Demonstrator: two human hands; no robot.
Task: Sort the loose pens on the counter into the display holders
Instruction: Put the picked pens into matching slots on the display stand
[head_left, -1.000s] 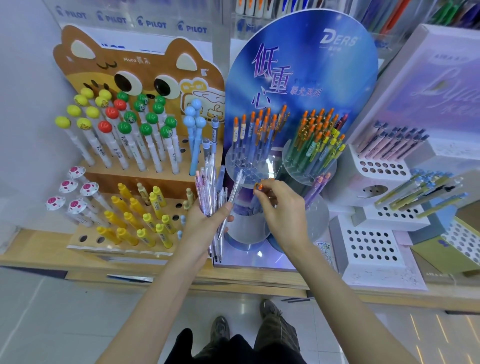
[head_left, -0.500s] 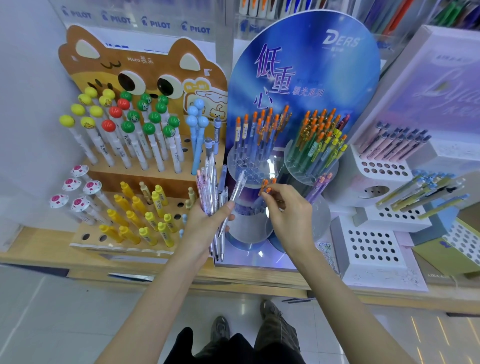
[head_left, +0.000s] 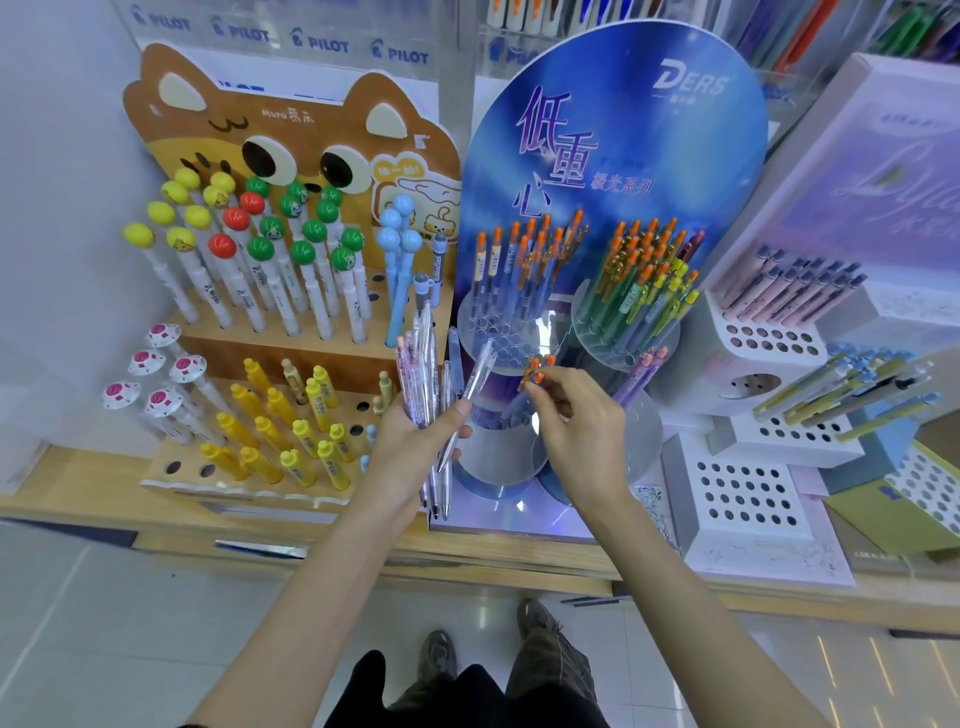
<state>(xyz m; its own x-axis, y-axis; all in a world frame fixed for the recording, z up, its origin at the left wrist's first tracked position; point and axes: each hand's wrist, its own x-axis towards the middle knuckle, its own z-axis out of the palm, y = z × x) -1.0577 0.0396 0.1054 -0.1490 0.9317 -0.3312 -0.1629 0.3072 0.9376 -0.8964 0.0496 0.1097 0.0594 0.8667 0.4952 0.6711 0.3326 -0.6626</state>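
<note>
Your left hand (head_left: 410, 447) grips a bundle of clear and pink pens (head_left: 428, 374), fingers wrapped round the barrels and thumb pressed across one clear pen. The barrels overlap too much for an exact count. You hold the bundle upright above the front edge of the counter (head_left: 78, 499), between the bear-shaped stand (head_left: 291, 130) and the blue display (head_left: 623, 130). Your right hand (head_left: 582, 431) pinches orange-capped pens (head_left: 537, 370) between thumb and fingertips. Three orange caps show there, just in front of the left clear holder (head_left: 493, 332), one of two round tiers on that display. The right clear holder (head_left: 623, 343) stands beside it, packed with pens. On the bear-shaped stand you have eight yellow ball-topped pens (head_left: 197, 215), three red ball-topped pens (head_left: 236, 218) and four blue ball-topped pens (head_left: 397, 228). Five white saucer-capped pens (head_left: 163, 402) stand toward the counter's left end.
</note>
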